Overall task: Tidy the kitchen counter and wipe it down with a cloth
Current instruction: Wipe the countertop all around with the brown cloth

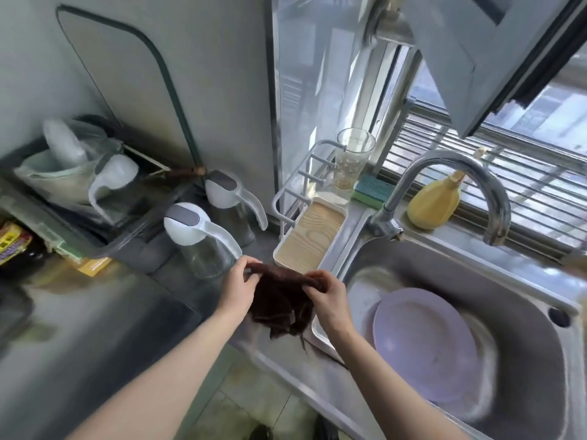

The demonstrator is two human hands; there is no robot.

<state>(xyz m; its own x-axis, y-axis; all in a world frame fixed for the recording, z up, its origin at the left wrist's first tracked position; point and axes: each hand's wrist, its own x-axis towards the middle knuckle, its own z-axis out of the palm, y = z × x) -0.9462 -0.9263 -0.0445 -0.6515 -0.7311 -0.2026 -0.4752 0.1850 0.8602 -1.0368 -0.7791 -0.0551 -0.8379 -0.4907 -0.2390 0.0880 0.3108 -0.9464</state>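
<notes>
A dark brown cloth [279,300] hangs between both my hands above the counter's front edge, just left of the sink. My left hand [238,285] pinches its upper left corner and my right hand [327,296] grips its upper right edge. The cloth's lower part droops in loose folds, with frayed threads trailing over the sink rim. The grey counter [104,312] stretches to the left below my arms.
Two glass jugs with white lids [197,236] [232,201] stand behind my hands. A white tray rack [309,236] sits by the steel sink [495,300], which holds lilac plates [425,344]. Faucet [457,173], yellow bottle [435,201], sponge [371,188], glass [352,160] and dish rack [79,185] surround.
</notes>
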